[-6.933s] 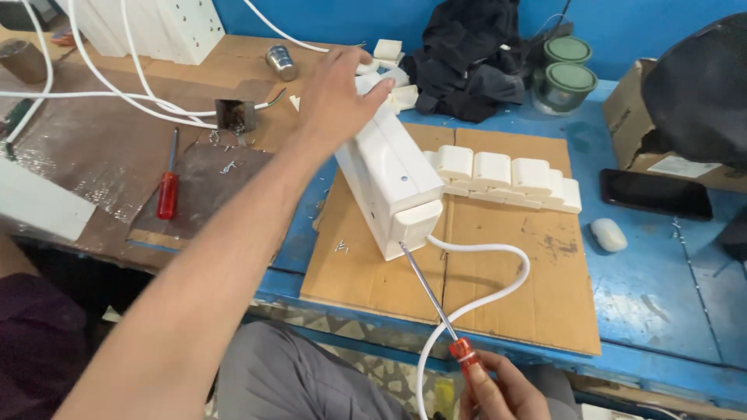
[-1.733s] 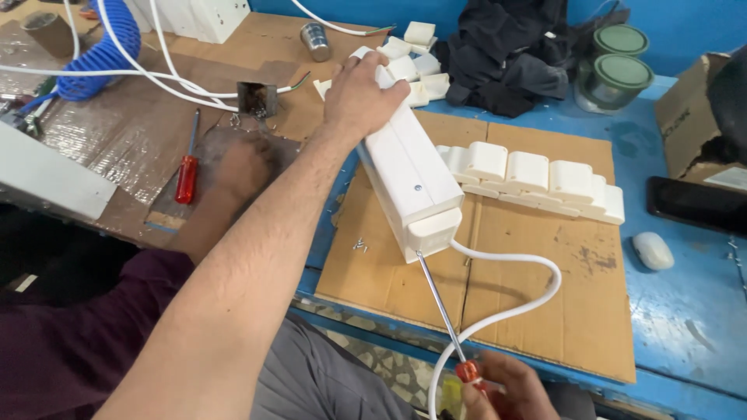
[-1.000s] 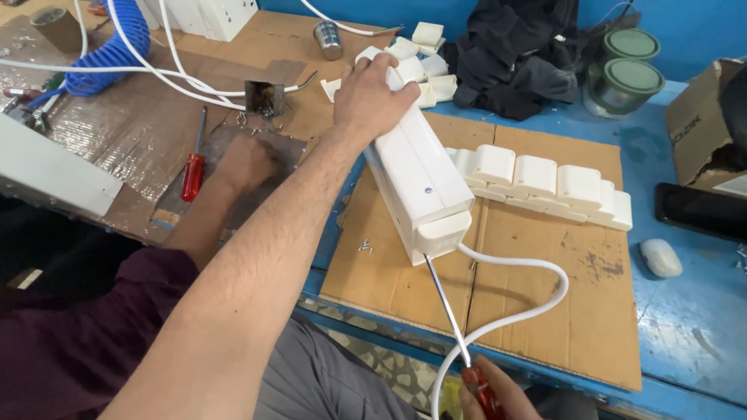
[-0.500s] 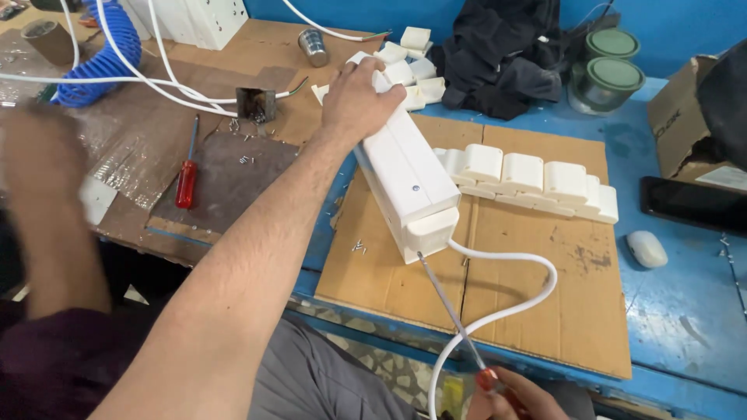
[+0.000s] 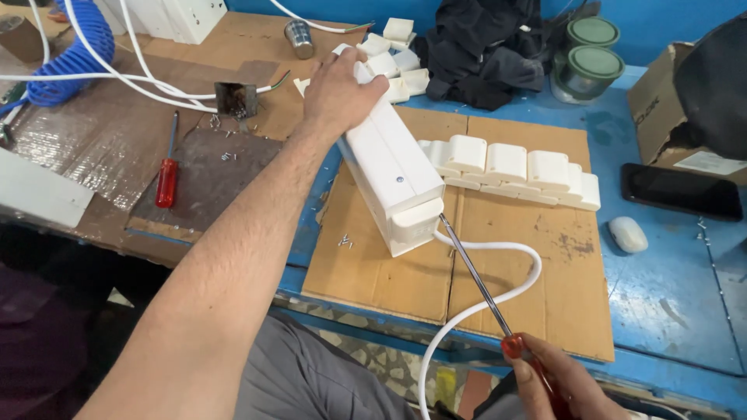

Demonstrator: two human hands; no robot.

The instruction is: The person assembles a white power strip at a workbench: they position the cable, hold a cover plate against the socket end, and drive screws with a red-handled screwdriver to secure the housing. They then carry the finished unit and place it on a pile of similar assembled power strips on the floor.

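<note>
My left hand [image 5: 336, 92] clenched on the long white box [image 5: 393, 175] at centre frame, my right hand [image 5: 556, 385] gripping the red-handled screwdriver [image 5: 486, 292] at its near end, brown carton [image 5: 661, 101] at right edge of the desk [image 5: 669, 295]

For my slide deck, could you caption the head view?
Left hand steadies a white box while right hand drives a red-handled screwdriver into its end.
</note>
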